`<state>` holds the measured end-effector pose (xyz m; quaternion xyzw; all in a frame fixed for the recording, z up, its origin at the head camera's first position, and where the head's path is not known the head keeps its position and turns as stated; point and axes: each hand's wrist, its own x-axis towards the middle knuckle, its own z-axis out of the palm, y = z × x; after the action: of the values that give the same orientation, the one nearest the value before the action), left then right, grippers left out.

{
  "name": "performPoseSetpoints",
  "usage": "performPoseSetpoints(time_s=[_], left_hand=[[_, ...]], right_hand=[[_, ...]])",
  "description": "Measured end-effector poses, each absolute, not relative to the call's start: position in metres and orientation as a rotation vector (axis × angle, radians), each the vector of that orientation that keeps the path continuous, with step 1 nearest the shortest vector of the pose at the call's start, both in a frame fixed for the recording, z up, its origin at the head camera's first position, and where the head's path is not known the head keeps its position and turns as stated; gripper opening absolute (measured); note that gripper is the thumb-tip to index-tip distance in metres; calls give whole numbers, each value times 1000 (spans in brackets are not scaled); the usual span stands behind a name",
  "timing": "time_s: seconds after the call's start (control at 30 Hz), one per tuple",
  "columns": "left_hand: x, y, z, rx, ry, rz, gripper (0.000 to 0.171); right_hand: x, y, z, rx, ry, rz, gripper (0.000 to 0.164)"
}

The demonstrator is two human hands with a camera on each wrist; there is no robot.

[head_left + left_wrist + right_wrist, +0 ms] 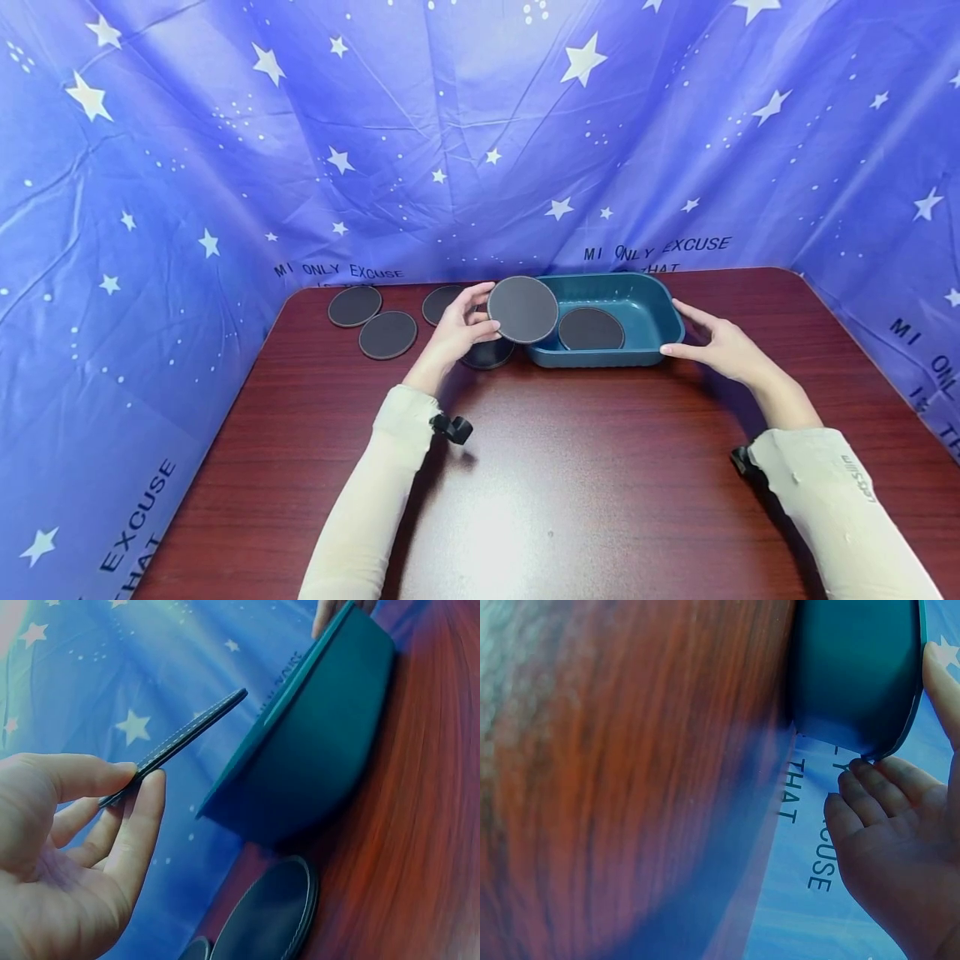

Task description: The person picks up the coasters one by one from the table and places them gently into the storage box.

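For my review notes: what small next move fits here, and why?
Probably, the left hand should shift the pinched disc rightward and lower it into the teal container: in the head view the pinched disc overlaps its left end, another disc lies inside, and the right hand touches its right end.

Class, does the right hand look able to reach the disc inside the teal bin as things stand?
Probably yes: the right hand already touches the teal bin at one end, and the open top leaves the inner disc uncovered.
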<state>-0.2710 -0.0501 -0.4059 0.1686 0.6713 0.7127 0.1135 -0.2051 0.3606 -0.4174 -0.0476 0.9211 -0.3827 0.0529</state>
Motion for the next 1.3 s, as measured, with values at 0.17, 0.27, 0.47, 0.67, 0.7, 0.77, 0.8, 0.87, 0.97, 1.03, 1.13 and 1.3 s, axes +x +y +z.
performPoseSetpoints(time_s=[0.17, 0.27, 0.47, 0.67, 0.7, 0.77, 0.8, 0.87, 0.97, 1.03, 1.13, 1.3], left_hand=[[-275, -31, -405, 497, 1995, 2066, 69], [-277, -21, -404, 477, 2003, 2053, 68], [-280, -3, -401, 439, 2015, 2011, 67], [-282, 15, -398, 392, 2062, 1953, 67], [-283, 18, -398, 377, 2069, 1940, 68], [-284, 24, -398, 349, 2077, 1917, 68], [-285, 27, -398, 336, 2077, 1907, 67], [-287, 33, -398, 314, 2078, 1885, 67], [-291, 41, -398, 292, 2102, 1838, 66], [-293, 46, -397, 283, 2138, 1789, 66], [-296, 52, -395, 271, 2198, 1702, 65], [-298, 62, -391, 272, 2262, 1557, 64]], right_hand=[[-205, 361, -417, -149, 2806, -1156, 92], [-204, 361, -417, -153, 2806, -1161, 91], [-203, 361, -416, -148, 2804, -1164, 91], [-203, 362, -417, -147, 2803, -1162, 91], [-203, 362, -418, -146, 2804, -1161, 91], [-203, 363, -418, -143, 2801, -1164, 91], [-203, 363, -418, -141, 2798, -1168, 91], [-203, 363, -418, -142, 2799, -1173, 91], [-203, 362, -419, -151, 2808, -1175, 91], [-203, 362, -419, -158, 2820, -1171, 90], [-204, 361, -419, -160, 2823, -1169, 90], [-204, 361, -418, -159, 2819, -1168, 91]])
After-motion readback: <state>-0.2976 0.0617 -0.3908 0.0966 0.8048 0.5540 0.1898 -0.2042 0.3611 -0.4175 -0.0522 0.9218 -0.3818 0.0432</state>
